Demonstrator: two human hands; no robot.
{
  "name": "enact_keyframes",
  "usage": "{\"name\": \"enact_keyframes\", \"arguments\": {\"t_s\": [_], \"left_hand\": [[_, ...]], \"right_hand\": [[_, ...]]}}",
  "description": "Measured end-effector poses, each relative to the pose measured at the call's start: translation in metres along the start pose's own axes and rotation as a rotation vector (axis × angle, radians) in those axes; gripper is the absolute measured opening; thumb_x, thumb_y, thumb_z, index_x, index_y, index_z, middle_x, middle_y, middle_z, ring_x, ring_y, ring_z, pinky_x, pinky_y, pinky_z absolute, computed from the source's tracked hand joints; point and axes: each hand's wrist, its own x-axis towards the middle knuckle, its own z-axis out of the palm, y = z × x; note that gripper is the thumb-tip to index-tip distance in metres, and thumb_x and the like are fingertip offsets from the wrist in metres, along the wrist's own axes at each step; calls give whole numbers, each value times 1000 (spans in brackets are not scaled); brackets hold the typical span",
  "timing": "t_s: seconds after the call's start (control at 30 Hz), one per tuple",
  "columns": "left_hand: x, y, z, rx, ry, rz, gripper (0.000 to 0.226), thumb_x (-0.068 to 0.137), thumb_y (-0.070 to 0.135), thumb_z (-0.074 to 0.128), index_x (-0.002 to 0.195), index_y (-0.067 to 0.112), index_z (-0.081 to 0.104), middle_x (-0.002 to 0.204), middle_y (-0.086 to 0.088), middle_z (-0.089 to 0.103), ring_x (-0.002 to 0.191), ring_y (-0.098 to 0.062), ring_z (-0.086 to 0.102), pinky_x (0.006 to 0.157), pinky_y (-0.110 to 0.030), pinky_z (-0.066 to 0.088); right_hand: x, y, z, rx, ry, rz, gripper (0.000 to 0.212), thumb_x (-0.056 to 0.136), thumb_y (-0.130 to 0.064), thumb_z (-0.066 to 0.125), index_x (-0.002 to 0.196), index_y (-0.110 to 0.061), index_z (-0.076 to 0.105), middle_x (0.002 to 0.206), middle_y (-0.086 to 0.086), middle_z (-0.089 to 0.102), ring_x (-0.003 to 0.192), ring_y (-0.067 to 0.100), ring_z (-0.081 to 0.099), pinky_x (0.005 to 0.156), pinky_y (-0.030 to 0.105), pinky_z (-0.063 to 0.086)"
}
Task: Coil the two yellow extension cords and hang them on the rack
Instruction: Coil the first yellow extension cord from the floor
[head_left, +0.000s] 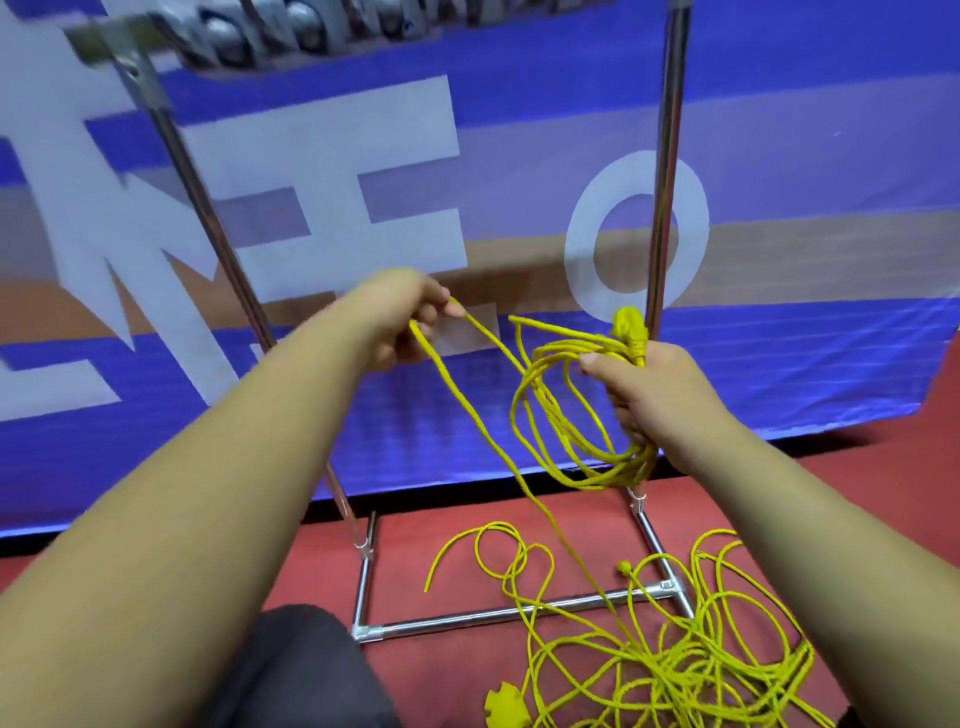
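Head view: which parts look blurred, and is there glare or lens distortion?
In the head view, motion blur smears the top of the rack and the banner letters; the left hand and the cord it pinches are slightly soft; the right hand and its coil are sharper; the right pole glints; the wide lens makes the poles lean outward.

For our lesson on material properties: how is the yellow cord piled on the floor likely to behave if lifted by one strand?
Probably floppy: the strand from the left hand hangs slack to the floor pile, and the coil in the right hand droops. Likely to snag, since the pile's loops cross one another.
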Motion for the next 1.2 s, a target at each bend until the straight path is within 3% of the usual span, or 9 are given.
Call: {"name": "enact_keyframes", "arguments": {"t_s": [0.07, 0.17, 0.33, 0.43, 0.53, 0.77, 0.93, 1.07, 1.2], "left_hand": [[-14, 41, -8, -208, 5, -16, 22, 104, 14, 43, 108, 6, 63, 40, 9, 40, 32, -7, 25, 36, -12, 27], [-27, 67, -1, -332, -16, -58, 21, 109, 14, 39, 107, 3, 57, 42, 1, 51, 34, -5, 37, 34, -16, 41], [-25, 33, 29, -536, -210, -225, 24, 106, 13, 54, 86, 1, 52, 70, -8, 48, 64, -19, 64, 52, -47, 63], [-20, 4, 39, -650, -281, -267, 22, 103, 12, 63, 90, -5, 57, 76, -10, 51, 67, -23, 68, 63, -49, 65], [-11, -22, 47, -762, -223, -282, 23, 101, 13, 67, 89, -5, 59, 78, -11, 52, 69, -22, 67, 59, -47, 64], [5, -81, 65, -817, -148, -316, 16, 99, 9, 68, 95, -5, 60, 86, -13, 53, 75, -24, 67, 52, -38, 63], [12, -109, 69, -680, -117, -295, 36, 101, 25, 69, 108, -6, 52, 109, -18, 64, 83, -30, 74, 58, -39, 65], [5, -116, 65, -241, -75, -215, 26, 105, 19, 56, 118, -3, 58, 99, -16, 71, 80, -26, 76, 67, -43, 66], [-11, -139, 74, 159, -586, -58, 23, 93, 12, 67, 116, 17, 68, 115, -18, 74, 99, -27, 73, 92, -47, 56]], "right_hand": [[0, -3, 7, 36, 18, -12, 38, 80, -45, 75, 75, -10, 60, 58, 6, 36, 46, 21, 31, 47, 31, 30], [3, -3, 17, 104, 62, -17, 38, 90, -37, 75, 75, -8, 56, 55, 3, 38, 45, 22, 33, 47, 32, 32], [2, 5, 29, 42, 25, -17, 37, 103, -35, 67, 77, -9, 61, 56, 4, 55, 50, 24, 51, 47, 35, 47], [-1, 8, 40, 155, -58, 68, 22, 108, -29, 62, 103, -10, 73, 84, 9, 79, 75, 25, 75, 67, 41, 63], [-5, 12, 47, 255, -129, 191, 23, 109, -33, 60, 118, -19, 75, 101, 13, 82, 86, 30, 80, 83, 48, 63], [-11, 13, 60, 292, -153, 308, 35, 109, -38, 59, 100, -6, 71, 76, 5, 73, 55, 21, 67, 54, 33, 59], [-7, 18, 65, 337, -163, 280, 33, 101, -43, 69, 89, -12, 69, 70, 2, 58, 48, 14, 43, 45, 25, 39], [1, 24, 61, 390, -99, 275, 21, 100, -34, 73, 92, -15, 68, 75, 0, 59, 47, 10, 39, 41, 21, 32], [9, 25, 51, 508, -44, 299, 16, 101, -32, 71, 101, -17, 67, 77, -2, 63, 48, 9, 40, 39, 19, 32]]}}
